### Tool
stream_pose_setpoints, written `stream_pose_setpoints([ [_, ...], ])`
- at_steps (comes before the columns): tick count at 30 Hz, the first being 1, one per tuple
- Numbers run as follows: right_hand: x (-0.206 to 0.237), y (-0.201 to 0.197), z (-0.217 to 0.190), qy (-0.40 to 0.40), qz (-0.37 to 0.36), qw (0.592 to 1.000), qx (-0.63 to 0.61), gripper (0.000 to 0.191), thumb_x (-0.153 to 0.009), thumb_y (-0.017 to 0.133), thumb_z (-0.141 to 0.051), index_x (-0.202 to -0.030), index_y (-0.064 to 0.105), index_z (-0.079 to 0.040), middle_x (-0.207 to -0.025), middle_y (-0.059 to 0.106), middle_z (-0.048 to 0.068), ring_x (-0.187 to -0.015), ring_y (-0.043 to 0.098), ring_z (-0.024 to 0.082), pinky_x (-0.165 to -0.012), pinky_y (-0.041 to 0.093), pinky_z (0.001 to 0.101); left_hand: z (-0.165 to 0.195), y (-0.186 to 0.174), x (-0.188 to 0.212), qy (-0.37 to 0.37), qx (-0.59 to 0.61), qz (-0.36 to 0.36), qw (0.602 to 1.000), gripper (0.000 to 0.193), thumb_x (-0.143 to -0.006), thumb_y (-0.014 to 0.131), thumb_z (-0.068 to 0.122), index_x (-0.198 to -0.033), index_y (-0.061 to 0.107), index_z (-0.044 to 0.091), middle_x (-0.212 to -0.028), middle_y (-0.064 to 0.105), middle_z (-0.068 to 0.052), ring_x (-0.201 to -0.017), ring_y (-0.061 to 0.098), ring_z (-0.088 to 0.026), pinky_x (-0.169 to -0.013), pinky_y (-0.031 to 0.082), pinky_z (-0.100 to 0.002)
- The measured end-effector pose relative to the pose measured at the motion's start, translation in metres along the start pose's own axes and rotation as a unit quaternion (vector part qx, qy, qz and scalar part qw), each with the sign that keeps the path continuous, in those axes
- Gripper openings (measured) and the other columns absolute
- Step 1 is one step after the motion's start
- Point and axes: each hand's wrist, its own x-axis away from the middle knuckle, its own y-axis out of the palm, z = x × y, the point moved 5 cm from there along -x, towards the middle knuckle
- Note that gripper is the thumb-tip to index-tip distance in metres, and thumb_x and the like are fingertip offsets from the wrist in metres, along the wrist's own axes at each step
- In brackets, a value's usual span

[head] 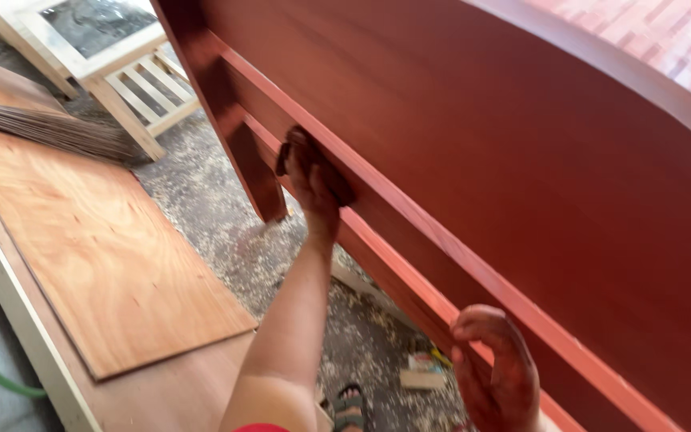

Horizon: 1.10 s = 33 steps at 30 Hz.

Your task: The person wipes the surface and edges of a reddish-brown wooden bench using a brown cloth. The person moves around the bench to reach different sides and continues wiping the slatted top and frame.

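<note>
Stained fingers of the right hand (499, 370) sit closest to the lens, curled loosely by the lower rail (473, 316) of a big red-brown headboard (521, 152); whether they grip the rail or only rest against it cannot be told, and nothing shows in that hand. Further up the same rail, the left hand (310, 172) is closed on a dark pad or cloth (283, 158), pressed flat to the wood near the leg (237, 144). Judging by colour, the broad panel and upper rails look evenly coated, while the lower rail's edge shows a paler, pinkish strip that seems less finished. Sawdust covers the floor (209, 216). To the left lie a plywood sheet (97, 248), a broom (57, 132) and a pale unpainted frame (113, 72). A sandalled foot (351, 404) shows below.
</note>
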Motion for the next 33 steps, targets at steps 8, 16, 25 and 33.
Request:
stream_pose_setpoints([
  [8, -0.042, 0.069, 0.05, 0.032, -0.026, 0.998, -0.04, 0.019, -0.087, 0.068, 0.005, -0.102, 0.063, -0.007, -0.105, 0.069, 0.01, -0.106, 0.071, 0.021, -0.097, 0.059, 0.0397, -0.088, -0.051, -0.165, -0.181, 0.112, 0.107, 0.971, 0.058, -0.105, 0.045, 0.026, -0.157, 0.029, 0.006, -0.162, 0.035, -0.016, -0.148, 0.04, -0.033, -0.122, 0.035, -0.043],
  [16, -0.031, 0.071, 0.049, 0.065, -0.003, 0.996, -0.06, 0.018, -0.088, 0.065, 0.008, -0.103, 0.063, -0.002, -0.107, 0.067, 0.013, -0.108, 0.068, 0.022, -0.102, 0.054, 0.039, -0.078, -0.039, -0.136, -0.157, 0.049, 0.153, 0.974, 0.07, -0.102, 0.065, 0.039, -0.153, 0.038, -0.001, -0.16, 0.041, -0.02, -0.146, 0.043, -0.032, -0.121, 0.036, -0.042],
  [25, 0.011, 0.026, 0.009, 0.041, -0.029, 0.993, -0.107, 0.024, -0.091, 0.062, 0.011, -0.111, 0.06, 0.0, -0.117, 0.063, 0.013, -0.115, 0.063, 0.021, -0.107, 0.053, 0.036, 0.085, 0.031, 0.086, 0.026, -0.145, 0.079, 0.986, 0.054, -0.102, 0.057, 0.012, -0.152, 0.043, -0.001, -0.16, 0.044, -0.024, -0.156, 0.033, -0.041, -0.133, 0.024, -0.05],
  [33, 0.063, -0.045, -0.019, 0.048, 0.033, 0.997, -0.043, 0.026, -0.092, 0.064, 0.008, -0.114, 0.056, -0.003, -0.121, 0.062, 0.014, -0.119, 0.064, 0.021, -0.106, 0.058, 0.0377, 0.21, 0.065, 0.314, -0.046, 0.02, -0.257, 0.965, 0.027, -0.095, 0.063, 0.016, -0.121, 0.062, 0.01, -0.122, 0.063, -0.014, -0.118, 0.06, -0.035, -0.103, 0.05, -0.048],
])
